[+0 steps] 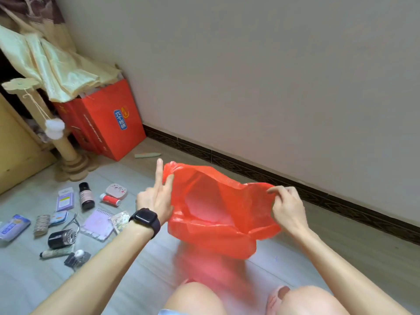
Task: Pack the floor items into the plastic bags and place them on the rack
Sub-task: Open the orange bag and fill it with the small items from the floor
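Knees (193, 298) frame a red bag (216, 212) held open at centre; the left hand (156, 198) and right hand (287, 208) pinch its rim. Items (68, 217) wait at nine o'clock; keeping the mouth wide should ease loading.

**Occlusions / unreadable bits**

- red plastic bag (218, 214): lower part is motion-blurred, bottom edge can't be traced; contents can't be told.
- left hand (156, 196): fingertips on the bag rim partly hidden behind the plastic.
- right hand (287, 208): fingertips curled into the rim, grip point hidden.
- blue packet (13, 227): cut by left edge, label unreadable.
- small packaged item (77, 258): too blurred to identify.
- notepad (97, 223): corner hidden by left wrist.
- Knees, slipper (277, 296): cut by bottom edge.
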